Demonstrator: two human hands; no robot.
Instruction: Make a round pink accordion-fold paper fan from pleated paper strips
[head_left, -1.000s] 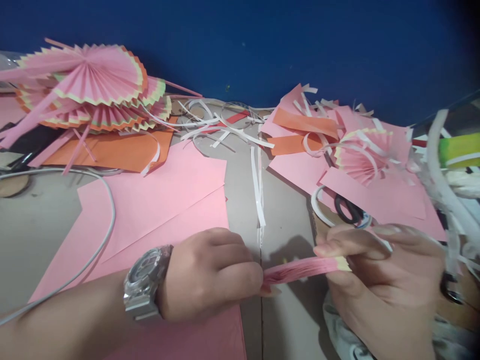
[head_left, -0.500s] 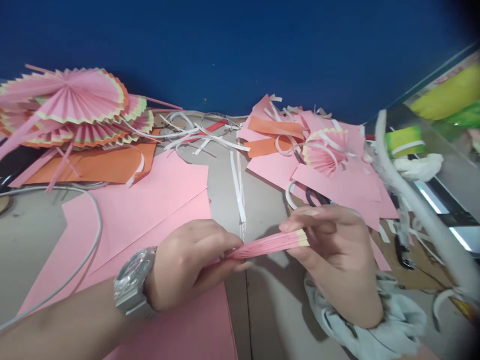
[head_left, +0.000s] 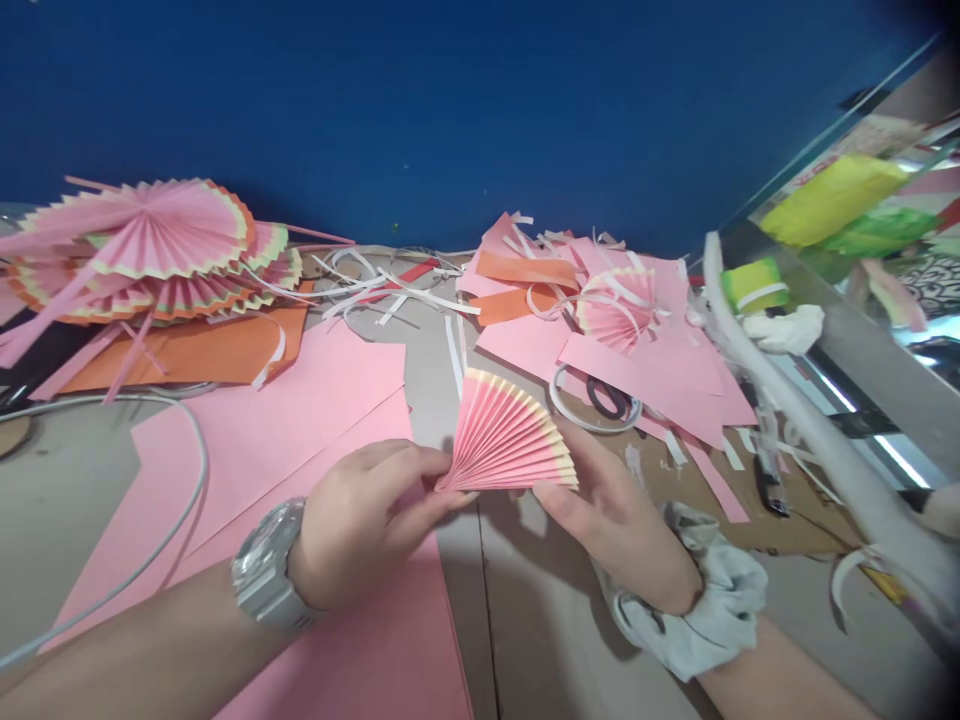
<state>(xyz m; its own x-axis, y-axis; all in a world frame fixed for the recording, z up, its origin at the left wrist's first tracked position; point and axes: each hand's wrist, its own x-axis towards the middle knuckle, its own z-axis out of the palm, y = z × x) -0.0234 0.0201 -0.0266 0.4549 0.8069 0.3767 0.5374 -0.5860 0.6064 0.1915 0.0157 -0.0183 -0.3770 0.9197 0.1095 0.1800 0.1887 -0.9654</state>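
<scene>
A pleated pink paper fan [head_left: 510,435] with a pale yellow rim is spread to roughly a quarter circle between my hands. Its narrow gathered end is pinched by my left hand [head_left: 379,505], which has a silver watch [head_left: 271,568] at the wrist. My right hand [head_left: 607,520] grips the fan's lower right edge, thumb in front and the other fingers mostly hidden behind it. A pale scrunchie [head_left: 697,595] circles my right wrist. Under my left arm lie large pink paper sheets [head_left: 300,425].
Finished pleated rosettes [head_left: 176,235] are stacked at the back left on orange paper [head_left: 202,345]. White paper strips [head_left: 390,285] lie at the back middle. Pink offcuts [head_left: 660,385] pile up at the right, beside a white curved tube [head_left: 795,400]. A grey cable [head_left: 199,450] loops at left.
The fan has gone from a narrow closed bundle to spread pleats. My right hand has moved slightly left and now holds its lower edge. The whole view has shifted a little.
</scene>
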